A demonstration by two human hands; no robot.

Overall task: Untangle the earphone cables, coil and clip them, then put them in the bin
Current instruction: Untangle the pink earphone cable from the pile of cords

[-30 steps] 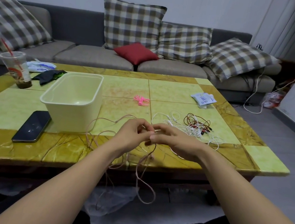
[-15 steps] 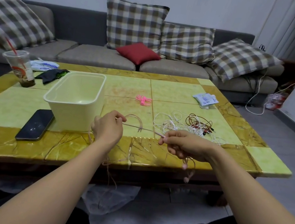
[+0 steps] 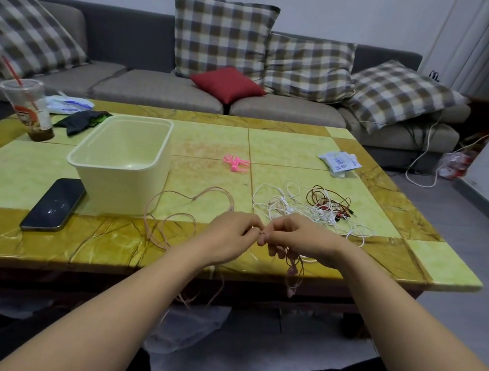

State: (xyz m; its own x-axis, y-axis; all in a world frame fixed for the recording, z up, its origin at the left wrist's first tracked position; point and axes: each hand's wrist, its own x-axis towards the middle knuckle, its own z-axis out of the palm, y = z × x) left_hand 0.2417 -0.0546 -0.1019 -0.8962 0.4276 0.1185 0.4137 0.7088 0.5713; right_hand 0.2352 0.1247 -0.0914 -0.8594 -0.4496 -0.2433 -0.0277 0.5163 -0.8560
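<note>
Down at the worktop's [image 3: 291,148] near edge, your left hand [image 3: 228,237] and right hand [image 3: 302,240] both pinch the pink cable [image 3: 215,187]; slack loops sprawl at 9 o'clock. It's light, limp, snag-prone (earbuds [image 3: 291,271] dangle below), so hold close to the tangle.

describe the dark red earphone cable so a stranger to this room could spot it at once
Start at the green and yellow tiled coffee table and go to its right half, where a heap of cables lies near the front edge. The dark red earphone cable is the coil at the heap's far right side, touching the white cables. It alone is dark red-brown; its neighbours are white.
</note>
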